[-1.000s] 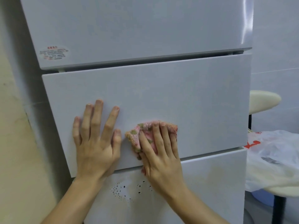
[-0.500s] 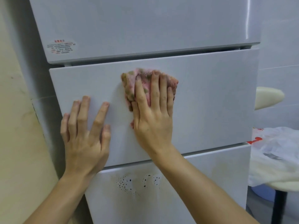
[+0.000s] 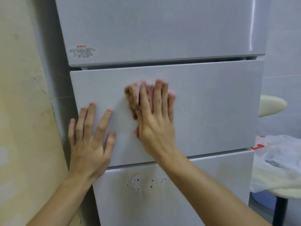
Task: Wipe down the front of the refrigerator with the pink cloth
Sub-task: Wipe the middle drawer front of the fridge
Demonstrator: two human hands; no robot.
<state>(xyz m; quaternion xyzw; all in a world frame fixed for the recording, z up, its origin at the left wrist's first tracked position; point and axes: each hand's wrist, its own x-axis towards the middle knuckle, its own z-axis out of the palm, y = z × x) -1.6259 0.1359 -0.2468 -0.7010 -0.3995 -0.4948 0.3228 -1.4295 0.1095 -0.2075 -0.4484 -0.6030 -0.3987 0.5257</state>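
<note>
Your flat right hand [image 3: 156, 126] presses the crumpled pink cloth [image 3: 132, 98] to the middle drawer [image 3: 211, 103] of the glossy white refrigerator [image 3: 162, 30], left hand [image 3: 88, 144] spread open beside it: wipe in overlapping strokes (dark specks [image 3: 137, 180] wait below).

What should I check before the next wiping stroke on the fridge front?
1. The pink cloth is pressed flat on the middle panel under the right hand: ok.
2. The left hand is braced flat on that panel, apart from the cloth: ok.
3. Right part of the middle panel already wiped: cannot tell.
4. The lower panel is clean: not ok, dark specks show.
5. Cloth folded evenly: cannot tell, blurred.
</note>
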